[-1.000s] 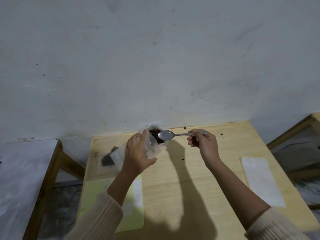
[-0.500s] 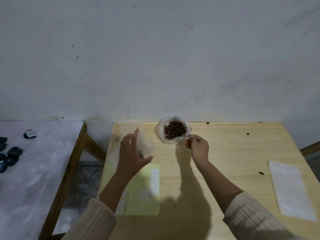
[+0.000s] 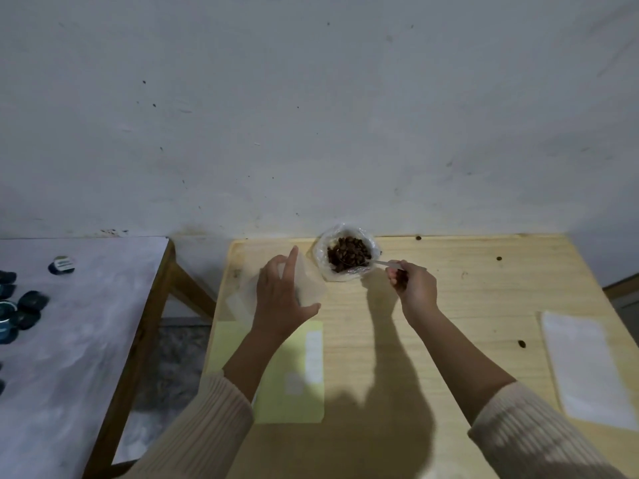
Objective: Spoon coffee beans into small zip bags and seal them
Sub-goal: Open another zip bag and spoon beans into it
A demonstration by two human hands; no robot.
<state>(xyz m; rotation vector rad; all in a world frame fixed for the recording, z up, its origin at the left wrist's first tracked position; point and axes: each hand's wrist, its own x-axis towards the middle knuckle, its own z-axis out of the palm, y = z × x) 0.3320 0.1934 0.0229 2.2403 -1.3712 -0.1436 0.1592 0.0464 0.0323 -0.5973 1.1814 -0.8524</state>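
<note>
Resting at the far edge of the table (image 3: 466,288), by the wall, an open plastic bag (image 3: 321,267) holds the coffee beans (image 3: 349,257). The right hand (image 3: 415,288) pinches a spoon (image 3: 382,263) whose bowl sits among the beans. Just left, the left hand (image 3: 280,299) grips a small zip bag (image 3: 309,285), clear and limp, its mouth hard to make out.

Beans could roll off a tilted spoon on the way across, or the soft mouth could fold shut; loose beans (image 3: 521,344) dot the table. Nothing lies between the two bags. Nearer lie a yellow sheet (image 3: 294,402) and, to the right, a white sheet (image 3: 584,368). A second table (image 3: 86,305) on the left carries dark round things (image 3: 31,302).
</note>
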